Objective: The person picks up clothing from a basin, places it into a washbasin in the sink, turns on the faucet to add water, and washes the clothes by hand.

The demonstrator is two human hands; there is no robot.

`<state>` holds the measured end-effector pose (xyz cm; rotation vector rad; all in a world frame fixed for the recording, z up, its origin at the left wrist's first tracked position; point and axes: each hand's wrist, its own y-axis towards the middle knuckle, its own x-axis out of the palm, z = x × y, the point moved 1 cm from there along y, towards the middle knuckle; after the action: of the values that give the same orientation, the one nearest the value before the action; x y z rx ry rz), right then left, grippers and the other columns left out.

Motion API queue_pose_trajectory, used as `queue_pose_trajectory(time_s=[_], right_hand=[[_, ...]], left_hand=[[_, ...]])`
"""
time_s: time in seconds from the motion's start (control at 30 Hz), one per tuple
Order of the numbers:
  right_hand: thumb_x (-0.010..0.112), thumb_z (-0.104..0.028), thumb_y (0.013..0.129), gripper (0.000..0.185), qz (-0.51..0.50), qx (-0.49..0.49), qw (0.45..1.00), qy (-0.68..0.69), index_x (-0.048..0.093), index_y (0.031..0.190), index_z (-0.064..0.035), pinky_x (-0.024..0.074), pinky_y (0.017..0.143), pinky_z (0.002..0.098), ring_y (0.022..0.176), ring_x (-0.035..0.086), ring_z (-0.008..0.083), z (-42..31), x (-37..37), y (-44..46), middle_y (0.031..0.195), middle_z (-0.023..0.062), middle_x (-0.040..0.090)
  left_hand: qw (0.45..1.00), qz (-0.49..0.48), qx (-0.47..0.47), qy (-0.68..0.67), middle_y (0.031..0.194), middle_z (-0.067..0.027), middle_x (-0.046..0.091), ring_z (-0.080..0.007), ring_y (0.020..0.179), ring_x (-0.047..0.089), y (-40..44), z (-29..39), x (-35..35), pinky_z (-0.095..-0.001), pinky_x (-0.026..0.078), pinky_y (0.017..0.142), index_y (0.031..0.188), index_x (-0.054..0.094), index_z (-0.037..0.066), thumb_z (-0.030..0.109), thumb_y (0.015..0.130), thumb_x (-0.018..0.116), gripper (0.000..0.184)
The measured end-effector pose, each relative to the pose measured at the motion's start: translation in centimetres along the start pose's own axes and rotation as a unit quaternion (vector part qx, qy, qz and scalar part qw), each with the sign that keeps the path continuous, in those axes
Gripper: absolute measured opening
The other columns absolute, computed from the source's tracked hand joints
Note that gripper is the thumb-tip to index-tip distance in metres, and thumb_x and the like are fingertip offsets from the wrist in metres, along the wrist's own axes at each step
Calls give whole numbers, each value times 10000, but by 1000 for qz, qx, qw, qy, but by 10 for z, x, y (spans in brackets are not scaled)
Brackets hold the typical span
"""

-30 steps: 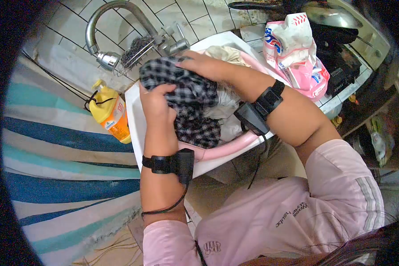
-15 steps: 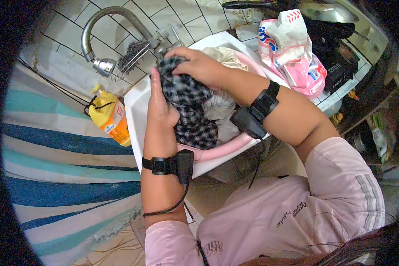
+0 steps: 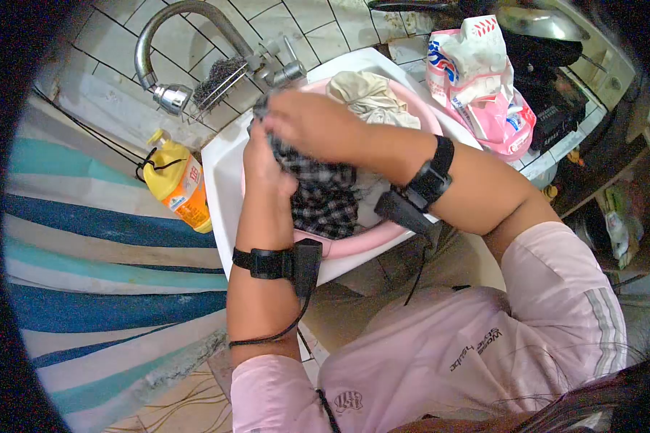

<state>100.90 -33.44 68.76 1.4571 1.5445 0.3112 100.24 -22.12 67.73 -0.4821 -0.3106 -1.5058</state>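
A black-and-white checkered cloth garment (image 3: 321,195) is bunched between my two hands, its lower part hanging into a pink basin (image 3: 383,235). My right hand (image 3: 307,124) presses over the top of the bunch, its fingers closed on the fabric and blurred by motion. Below and to the left, my left hand (image 3: 267,162) grips the same garment from the side; most of its fingers are hidden. Cream-coloured cloth (image 3: 368,97) lies in the basin beyond my right wrist.
The basin sits in a white sink (image 3: 225,173). A curved metal faucet (image 3: 143,58) and a wire rack with a scouring pad (image 3: 220,81) are behind. At left stands a yellow bottle (image 3: 170,173); at right, a pink-and-white detergent bag (image 3: 477,79). A striped curtain (image 3: 115,231) hangs left.
My right hand has moved slightly down and closer to my left hand, covering more of the garment's top. The upper bunch is more squeezed together, and more of the cream cloth shows.
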Motion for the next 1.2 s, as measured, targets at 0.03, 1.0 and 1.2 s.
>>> queue_pose_trajectory(time_s=[0.03,1.0,1.2], right_hand=[[470,-303,901,282,1,0,1000,0,566,855,-41,442,694,460,789,555,394,-7,-1,-4,804,211,570],[479,72,660,435,7,128,982,136,585,1073,-17,445,862,325,919,603,285,47,-3,5,942,147,641],[532,-57,712,443,-9,29,992,125,500,1152,-18,330,982,343,1116,447,306,34,-4,4,1133,184,493]], left_hand=[[1000,25,-8,11,1083,-132,594,-256,978,595,5,-2,-6,-412,491,820,1118,526,41,410,908,422,437],[995,12,-40,-91,1054,-114,629,-300,990,587,12,21,-24,-475,443,898,1072,586,54,289,914,416,331],[996,-61,18,66,1098,-137,582,-264,974,602,-3,1,0,-397,514,802,1221,446,36,346,923,489,432]])
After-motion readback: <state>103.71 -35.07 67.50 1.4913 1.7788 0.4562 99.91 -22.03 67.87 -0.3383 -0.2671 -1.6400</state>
